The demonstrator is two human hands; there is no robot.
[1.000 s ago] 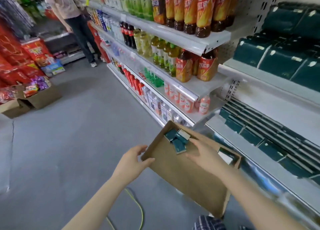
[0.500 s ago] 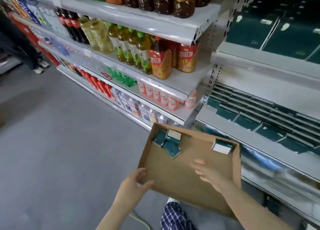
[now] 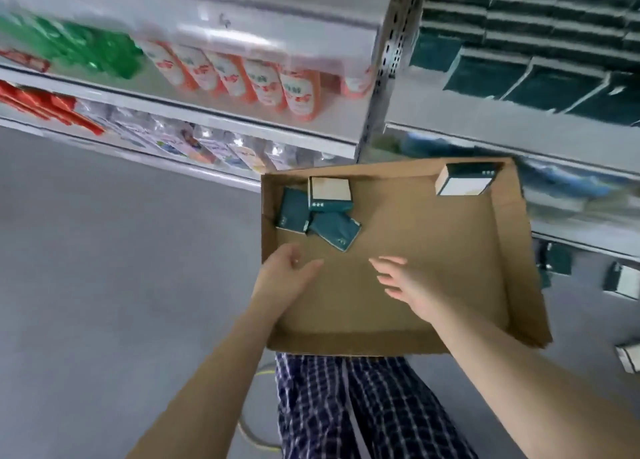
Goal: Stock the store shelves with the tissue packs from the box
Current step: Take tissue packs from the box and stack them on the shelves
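Hovering at mid-frame, left hand (image 3: 287, 272) and right hand (image 3: 406, 285) are held loose and empty; tissue packs (image 3: 322, 212) could be scattered if the box (image 3: 504, 250) is tipped.

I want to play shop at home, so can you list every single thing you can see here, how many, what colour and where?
Box: one, brown cardboard, in front of the shelves.
Clustered packs: three, dark green and white, box's far left corner.
Single pack: one, dark green and white, box's far right corner.
Shelf packs: many, dark green, right-hand shelves.
Orange bottles: one row, orange and white, left-hand shelf.
Green bottles: too blurred to count, further left.
Shelves: several, white, behind the box.
Floor: grey.
Trousers: one pair, blue-and-white checked, below the box.
Left hand: open, at the box's left wall.
Right hand: open, fingers spread, over the box.
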